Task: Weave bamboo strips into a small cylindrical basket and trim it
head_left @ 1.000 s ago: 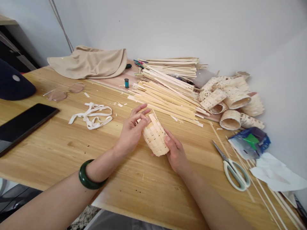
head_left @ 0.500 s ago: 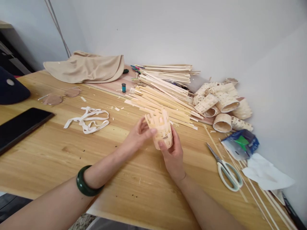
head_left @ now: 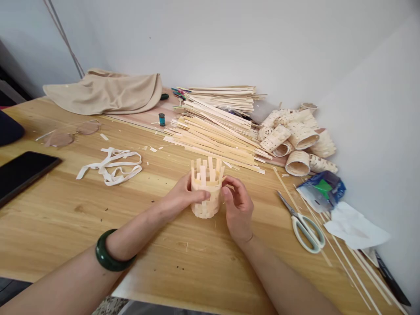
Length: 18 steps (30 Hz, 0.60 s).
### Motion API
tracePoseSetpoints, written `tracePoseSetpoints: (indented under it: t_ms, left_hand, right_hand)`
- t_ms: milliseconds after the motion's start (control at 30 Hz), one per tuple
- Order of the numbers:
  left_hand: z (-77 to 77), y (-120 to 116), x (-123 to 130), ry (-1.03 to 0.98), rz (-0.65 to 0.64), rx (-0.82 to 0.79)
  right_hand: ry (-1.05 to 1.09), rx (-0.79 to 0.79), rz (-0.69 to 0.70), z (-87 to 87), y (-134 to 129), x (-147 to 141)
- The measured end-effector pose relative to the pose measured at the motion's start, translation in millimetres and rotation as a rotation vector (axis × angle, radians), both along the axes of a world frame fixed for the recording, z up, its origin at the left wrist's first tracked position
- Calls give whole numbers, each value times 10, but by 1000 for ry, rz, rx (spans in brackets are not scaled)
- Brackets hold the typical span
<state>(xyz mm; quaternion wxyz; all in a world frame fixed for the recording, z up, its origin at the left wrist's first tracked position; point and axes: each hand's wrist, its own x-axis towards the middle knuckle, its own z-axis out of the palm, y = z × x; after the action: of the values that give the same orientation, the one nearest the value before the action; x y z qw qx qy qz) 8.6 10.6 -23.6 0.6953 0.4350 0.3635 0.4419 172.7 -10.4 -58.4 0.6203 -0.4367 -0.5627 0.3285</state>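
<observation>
A small woven basket point(head_left: 210, 199) of pale flat strips stands upright over the middle of the table, loose strip ends pointing up from its rim. My left hand point(head_left: 188, 194) grips its left side, thumb across the front, other fingers hidden behind. At the right side of the rim, my right hand point(head_left: 238, 203) has its fingers curled in, pinching a strip end between thumb and forefinger.
Behind lie piled flat strips point(head_left: 219, 140) and woven tubes point(head_left: 300, 162). Scissors point(head_left: 306, 229), a blue packet point(head_left: 323, 190) and white paper point(head_left: 356, 225) are at right. White ribbon point(head_left: 114, 166), glasses point(head_left: 62, 139), a phone point(head_left: 26, 173), thread spool point(head_left: 162, 119) and beige cloth point(head_left: 108, 94) are left.
The basket has gone from tilted to upright and turned. My left hand now grips its side, while my right hand has left its lower wall for the rim. The view has shifted slightly.
</observation>
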Motion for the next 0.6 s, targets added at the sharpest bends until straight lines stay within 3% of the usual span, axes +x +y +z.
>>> tracePoseSetpoints:
  t_ms: [100, 200, 300, 433, 600]
  left_hand:
    - [9, -5, 8, 34, -102, 50]
    - [6, 9, 15, 74, -44, 105]
    - [-4, 19, 16, 97, 9, 165]
    - [-20, 6, 11, 72, -52, 196]
    - [-28, -3, 9, 56, -59, 168]
  right_hand:
    - [34, 19, 34, 33, -19, -12]
    - [60, 71, 63, 50, -20, -15]
    - [128, -4, 34, 47, 6, -15]
    - [189, -147, 40, 52, 30, -21]
    - [188, -136, 121, 71, 9, -23]
